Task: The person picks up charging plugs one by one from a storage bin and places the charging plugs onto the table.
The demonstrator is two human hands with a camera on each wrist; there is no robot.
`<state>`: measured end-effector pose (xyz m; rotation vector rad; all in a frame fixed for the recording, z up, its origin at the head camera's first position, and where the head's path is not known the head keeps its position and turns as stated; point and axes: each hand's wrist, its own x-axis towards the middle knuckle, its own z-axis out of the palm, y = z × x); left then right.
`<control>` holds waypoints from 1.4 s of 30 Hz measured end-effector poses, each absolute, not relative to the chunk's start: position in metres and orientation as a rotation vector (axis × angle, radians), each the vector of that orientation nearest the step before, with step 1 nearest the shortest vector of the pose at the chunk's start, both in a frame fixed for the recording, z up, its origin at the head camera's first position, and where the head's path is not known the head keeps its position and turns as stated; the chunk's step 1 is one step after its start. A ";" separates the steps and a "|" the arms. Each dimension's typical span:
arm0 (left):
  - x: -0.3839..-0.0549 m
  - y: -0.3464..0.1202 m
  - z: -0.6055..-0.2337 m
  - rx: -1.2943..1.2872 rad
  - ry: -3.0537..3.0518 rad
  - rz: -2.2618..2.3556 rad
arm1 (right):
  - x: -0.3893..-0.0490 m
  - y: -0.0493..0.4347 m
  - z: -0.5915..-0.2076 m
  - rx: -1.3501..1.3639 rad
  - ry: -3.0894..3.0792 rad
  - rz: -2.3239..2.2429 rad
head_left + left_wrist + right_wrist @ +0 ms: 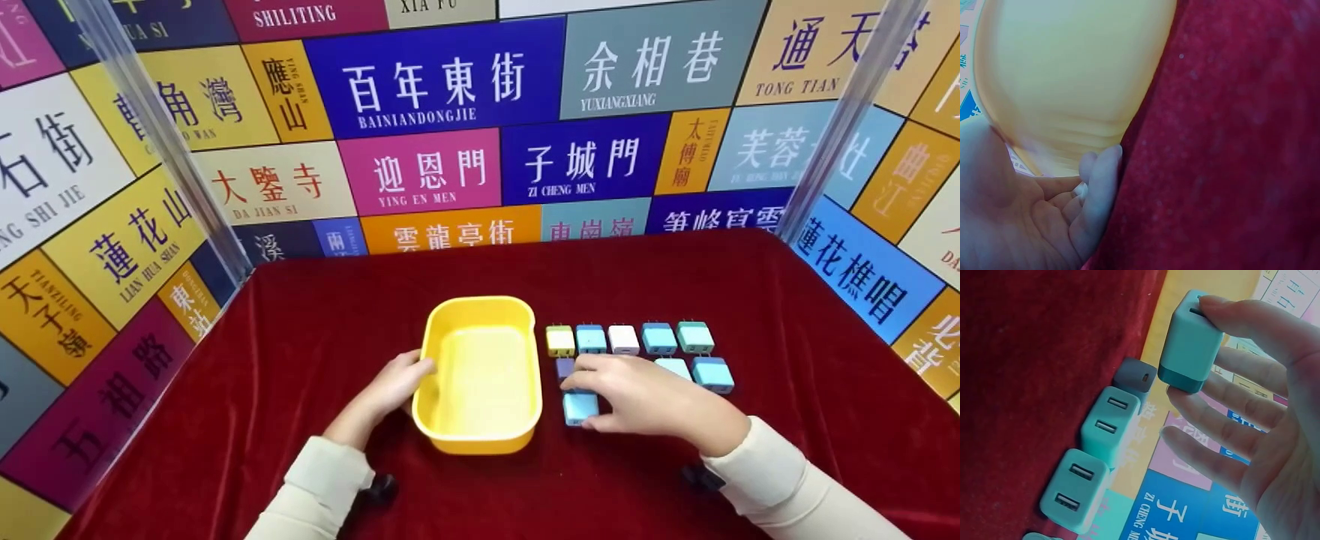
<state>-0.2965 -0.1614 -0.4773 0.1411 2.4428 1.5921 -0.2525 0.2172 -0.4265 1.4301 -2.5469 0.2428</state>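
Note:
A yellow plastic bin (478,444) stands on the red cloth. My left hand (391,384) grips its left side, thumb over the rim and the other fingers along the outer wall; the left wrist view shows curled fingers against the bin (1072,67). Right of the bin, my right hand (645,394) pinches a light blue USB wall charger (1189,346) by its ends between thumb and fingers. Just behind that is a purple charger (565,367), partly covered by the hand. In the right wrist view, two more chargers with twin USB ports (1109,426) show beside a dark one (1133,377).
A back row holds yellow-green (560,341), blue (591,340), white (623,340) and other chargers. Light blue (673,368) and blue (712,375) ones sit nearer, at the right. Clear posts (847,127) and sign-printed walls (435,75) border the table.

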 end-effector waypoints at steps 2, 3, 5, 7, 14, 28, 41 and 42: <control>-0.297 -0.161 -0.477 0.143 2.439 1.594 | -0.253 0.217 -0.428 1.422 -2.568 0.242; -0.297 -0.162 -0.477 0.145 2.437 1.594 | -0.254 0.218 -0.429 1.419 -2.582 0.243; -0.297 -0.162 -0.477 0.149 2.436 1.593 | -0.254 0.217 -0.431 1.412 -2.610 0.243; -0.297 -0.162 -0.477 0.153 2.433 1.594 | -0.254 0.217 -0.432 1.410 -2.636 0.242; -0.296 -0.162 -0.477 0.150 2.439 1.587 | -0.253 0.212 -0.439 1.435 -2.701 0.278; -0.295 -0.160 -0.476 0.148 2.441 1.594 | -0.253 0.209 -0.444 1.424 -2.732 0.265; -0.296 -0.161 -0.476 0.171 2.460 1.586 | -0.252 0.208 -0.443 1.419 -2.766 0.254; -0.298 -0.163 -0.480 0.211 2.449 1.601 | -0.251 0.209 -0.443 1.418 -2.763 0.254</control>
